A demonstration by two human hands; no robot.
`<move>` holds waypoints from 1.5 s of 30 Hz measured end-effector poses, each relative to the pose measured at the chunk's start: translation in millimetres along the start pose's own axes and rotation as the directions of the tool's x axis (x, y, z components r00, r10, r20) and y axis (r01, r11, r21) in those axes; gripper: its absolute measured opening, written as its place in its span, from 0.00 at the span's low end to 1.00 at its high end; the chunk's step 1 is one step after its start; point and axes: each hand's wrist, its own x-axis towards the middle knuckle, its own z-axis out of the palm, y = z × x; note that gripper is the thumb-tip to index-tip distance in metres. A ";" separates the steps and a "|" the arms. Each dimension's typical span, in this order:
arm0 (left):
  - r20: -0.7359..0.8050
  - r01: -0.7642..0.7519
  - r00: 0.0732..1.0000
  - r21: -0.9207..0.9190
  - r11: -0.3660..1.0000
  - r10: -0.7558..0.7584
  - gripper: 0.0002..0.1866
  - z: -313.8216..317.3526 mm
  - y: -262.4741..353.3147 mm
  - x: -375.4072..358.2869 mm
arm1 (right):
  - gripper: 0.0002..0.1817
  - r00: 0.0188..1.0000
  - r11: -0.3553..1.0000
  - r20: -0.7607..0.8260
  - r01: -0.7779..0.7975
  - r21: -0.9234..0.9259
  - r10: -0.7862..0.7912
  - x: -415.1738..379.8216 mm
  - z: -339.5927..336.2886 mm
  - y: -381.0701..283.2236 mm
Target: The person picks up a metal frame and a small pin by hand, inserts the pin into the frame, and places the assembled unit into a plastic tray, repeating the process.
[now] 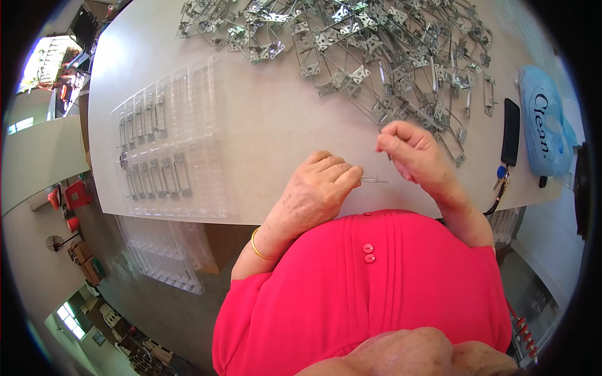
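Observation:
My left hand (323,188), with a gold bracelet at the wrist, is closed over the table's front edge. A thin metal part (375,180) sticks out from its fingers to the right; the rest of that part is hidden in the grip. Just right of it, my right hand (414,153) is raised with thumb and fingers pinched together. Something small and dark shows at its fingertips, too small to name. Beyond the hands lies a heap of metal brackets joined by thin rods (357,56).
A clear plastic tray (207,138) on the left holds two rows of metal brackets. More clear trays (160,250) sit below the table edge. At right lie a black phone (511,131), keys (500,178) and a blue package (545,122) marked "Clean".

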 end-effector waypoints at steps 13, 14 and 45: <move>0.193 0.517 0.731 -0.783 0.346 -0.655 0.17 -0.6 -5.9 -9.2 | 0.12 0.992 0.995 0.113 -0.067 0.076 0.059 -8.0 13.4 -0.4; 0.177 0.512 0.750 -0.765 0.390 -0.637 0.16 -0.5 -4.8 -9.0 | 0.12 0.992 0.995 0.113 -0.067 0.076 0.058 -6.9 14.4 0.3; -0.066 0.190 0.975 -0.234 0.953 -0.210 0.09 -2.5 -11.7 -8.0 | 0.14 0.965 0.956 0.197 -0.213 0.201 0.173 -2.4 5.5 -1.0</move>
